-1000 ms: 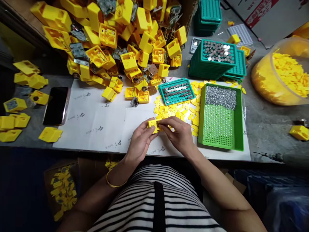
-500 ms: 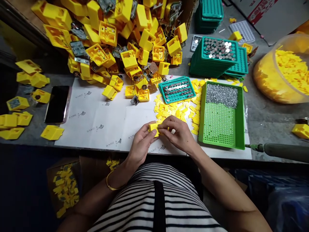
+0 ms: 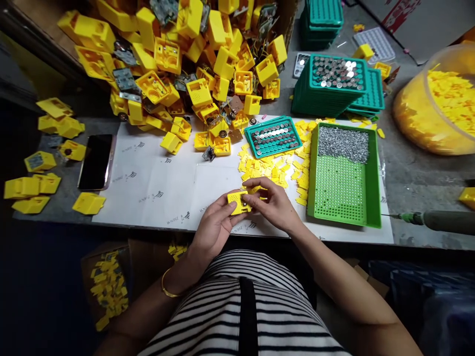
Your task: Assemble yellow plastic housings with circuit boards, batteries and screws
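Near the front edge of the table, my left hand [image 3: 217, 220] grips a small yellow plastic housing [image 3: 235, 203] with a grid of tiny holes on its face. My right hand [image 3: 272, 202] is closed at the housing's right side, its thumb tip on a dark, round, shiny spot that looks like a button cell in a recess. A small yellow plastic piece [image 3: 255, 189] shows between the right fingers, mostly covered. Just beyond the hands lie loose flat yellow pieces [image 3: 263, 168] and a teal tray [image 3: 274, 151] with rows of button cells.
A green perforated basket [image 3: 310, 188] with small metal parts stands to the right, beside an electric screwdriver [image 3: 441, 220]. Yellow housings [image 3: 166, 54] with wires are heaped at the back. A phone [image 3: 96, 163] lies left. Stacked teal trays [image 3: 315, 99] and a clear tub [image 3: 408, 118] stand back right.
My right fingers have shifted on the housing, uncovering more of its face and the dark round spot. The housing now lies flatter in my left hand. The view has turned slightly left.
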